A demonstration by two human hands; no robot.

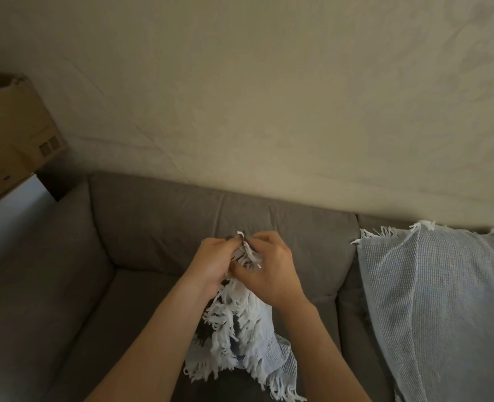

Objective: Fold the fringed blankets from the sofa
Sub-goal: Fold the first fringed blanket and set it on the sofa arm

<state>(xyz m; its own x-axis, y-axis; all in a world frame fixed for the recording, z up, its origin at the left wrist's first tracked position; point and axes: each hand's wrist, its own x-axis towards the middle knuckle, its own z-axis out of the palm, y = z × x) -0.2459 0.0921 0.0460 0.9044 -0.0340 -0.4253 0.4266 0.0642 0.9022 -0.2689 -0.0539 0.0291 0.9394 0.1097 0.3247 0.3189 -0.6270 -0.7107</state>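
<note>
Fringe [225, 323]: white tassels closest to us, dangling between the two forearms toward the seat.
Blanket [272, 352]: pale blue waffle weave, bunched up and hanging from the hands. Its lower end looks to reach the sofa seat near the bottom edge.
Left hand [211, 265]: fingers curled in, pinching the gathered top edge of the blanket from the left.
Right hand [269, 271]: fingers curled too, pinching the same bunch from the right. A few tassels poke up between the two sets of fingertips.
Key relation: the hands are touching, both on one clump, so the blanket's length runs straight down from the fingers toward us. Neither hand is nearer; they sit level. My read is that opening it for a fold means the hands travel apart, left and right, along that fringed edge to find its corners.
Sofa [153, 227]: grey, with the seat under the hanging cloth and the back cushions just beyond the hands.
Second blanket [443, 300]: same pale blue with a fringe, draped over the sofa back and seat on the right. It lies well apart from the hands and is not yet folded.
Box [10, 134]: cardboard, far left, beyond the sofa arm.
Wall [269, 97]: plain beige, farthest back.
</note>
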